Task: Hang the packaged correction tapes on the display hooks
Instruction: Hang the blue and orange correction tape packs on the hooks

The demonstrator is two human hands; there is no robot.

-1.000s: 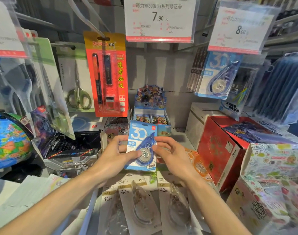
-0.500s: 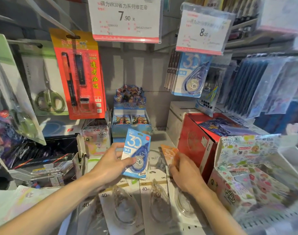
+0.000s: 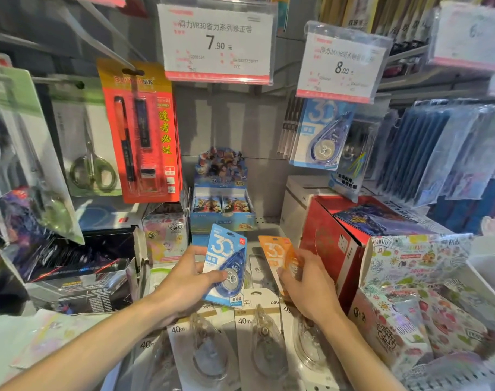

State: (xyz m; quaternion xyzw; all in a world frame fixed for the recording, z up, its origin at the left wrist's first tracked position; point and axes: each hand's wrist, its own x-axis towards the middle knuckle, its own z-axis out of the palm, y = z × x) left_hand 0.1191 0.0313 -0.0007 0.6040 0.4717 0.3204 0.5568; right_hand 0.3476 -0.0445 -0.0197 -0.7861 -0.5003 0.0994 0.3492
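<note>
The right hand (image 3: 311, 283) has come up off the pile since half a second ago, and now it's lifting an orange correction tape pack (image 3: 280, 256) that was lying flat before. The left hand (image 3: 184, 280) hasn't let go of the blue correction tape pack (image 3: 226, 270), same upright tilt as before.

Look at that blue pack: a light blue card with a big white "30", a red logo at its top corner, a dark blue teardrop dispenser under a clear blister, and a white strip along the bottom edge. The left fingers are curled behind the card with the thumb pressed across the dispenser's round hub. The orange pack sits at 3 o'clock from the blue one, just beside it, not touching: orange card, white "30", hang slot at the top. The right fingers wrap its right edge, the thumb clamping its lower front.

At 6 o'clock from both hands, white-carded 40m tape packs (image 3: 257, 334) lie flat in a row on the shelf. Up at 1 o'clock, more blue packs (image 3: 322, 134) hang on a hook under the 8.00 price tag (image 3: 342, 63). The 7.90 price tag (image 3: 218, 43) hangs at 12 o'clock. A red box (image 3: 331, 244) stands just right of the right hand.
</note>
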